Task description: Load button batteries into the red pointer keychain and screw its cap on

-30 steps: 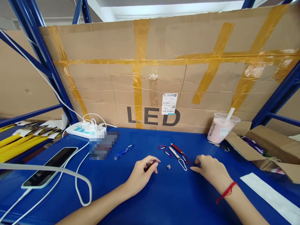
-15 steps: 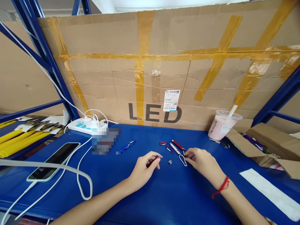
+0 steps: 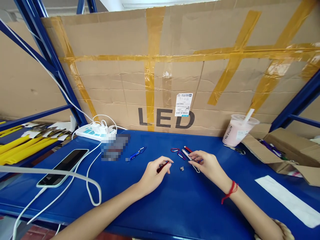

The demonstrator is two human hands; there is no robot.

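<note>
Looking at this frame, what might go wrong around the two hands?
The small metal piece lies loose between the left hand and right hand; a sideways brush could knock it away.

The silver penlight and red penlight lie close together under the right fingers, so the wrong one might get nudged.

The dark red piece is pinched in the left fingertips and could slip.

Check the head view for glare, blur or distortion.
Head view: glare on the amber tape; mosaic blocks obscuring something beside the power strip; blue uprights splaying outward, probably wide-angle distortion; small metal piece lacking readable detail.
</note>
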